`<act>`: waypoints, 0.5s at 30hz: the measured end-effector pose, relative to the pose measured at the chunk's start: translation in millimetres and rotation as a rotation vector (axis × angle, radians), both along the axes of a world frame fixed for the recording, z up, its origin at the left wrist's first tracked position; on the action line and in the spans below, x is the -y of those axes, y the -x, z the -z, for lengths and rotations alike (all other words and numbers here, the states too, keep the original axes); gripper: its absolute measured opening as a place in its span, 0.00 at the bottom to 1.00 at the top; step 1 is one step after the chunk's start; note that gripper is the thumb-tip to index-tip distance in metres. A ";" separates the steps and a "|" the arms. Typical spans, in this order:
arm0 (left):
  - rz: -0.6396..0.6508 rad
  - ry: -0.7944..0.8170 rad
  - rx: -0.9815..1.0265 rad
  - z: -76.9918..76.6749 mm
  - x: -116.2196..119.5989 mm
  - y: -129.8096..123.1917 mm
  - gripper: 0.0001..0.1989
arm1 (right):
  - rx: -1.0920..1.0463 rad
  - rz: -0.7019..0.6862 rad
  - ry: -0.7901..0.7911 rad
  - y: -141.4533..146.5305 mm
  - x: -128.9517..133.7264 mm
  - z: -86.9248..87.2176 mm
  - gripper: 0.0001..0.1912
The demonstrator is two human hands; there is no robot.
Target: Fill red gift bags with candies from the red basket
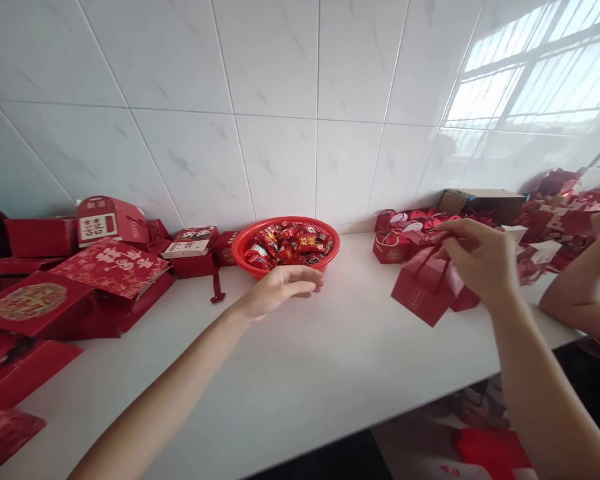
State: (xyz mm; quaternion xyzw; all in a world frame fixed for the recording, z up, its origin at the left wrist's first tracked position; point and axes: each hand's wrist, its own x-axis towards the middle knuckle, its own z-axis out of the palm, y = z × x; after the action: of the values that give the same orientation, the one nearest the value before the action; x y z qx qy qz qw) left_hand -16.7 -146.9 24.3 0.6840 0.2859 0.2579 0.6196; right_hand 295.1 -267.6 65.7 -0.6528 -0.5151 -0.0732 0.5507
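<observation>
My right hand [480,260] pinches the thin handles of a small red gift bag [423,290]. The bag hangs tilted above the white table. My left hand [283,290] is in front of a red plastic basket [237,250], with its fingers stretched out to the right and nothing visible in them. Red-wrapped sweets [293,245] fill the basket. Behind the hanging bag, another small red gift bag [391,248] stands upright near the wall.
Red gift boxes [113,267] are piled along the left side. A red tassel-like piece [217,288] lies beside the basket. At the right are a cardboard box [483,202] and a heap of red bags [555,217]. Another person's arm [580,287] rests at the table's right edge.
</observation>
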 end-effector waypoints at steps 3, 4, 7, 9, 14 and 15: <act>-0.046 0.053 -0.053 16.7 -13.6 20.2 0.19 | -0.067 0.149 -0.128 -26.1 35.1 1.8 0.11; -0.070 0.070 -0.062 21.1 -17.8 26.3 0.20 | -0.091 0.192 -0.191 -35.5 45.3 3.8 0.10; -0.153 0.104 -0.061 30.1 -27.8 41.7 0.21 | -0.177 0.347 -0.283 -65.9 67.1 13.8 0.09; -0.202 0.109 -0.052 33.5 -32.0 49.5 0.21 | -0.274 0.454 -0.279 -85.6 74.1 22.5 0.09; -0.303 0.081 -0.004 38.2 -33.9 63.5 0.22 | -0.377 0.545 -0.033 -129.7 74.1 48.9 0.12; -0.320 0.075 0.001 38.5 -33.3 65.7 0.21 | -0.313 0.525 -0.019 -138.6 72.0 54.7 0.12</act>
State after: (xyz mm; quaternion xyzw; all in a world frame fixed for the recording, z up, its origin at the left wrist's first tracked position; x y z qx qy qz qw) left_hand -82.3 -113.6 -14.2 0.6062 0.4001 0.3426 0.5958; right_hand 433.7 -339.5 11.0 -0.7617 -0.2368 -0.1165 0.5917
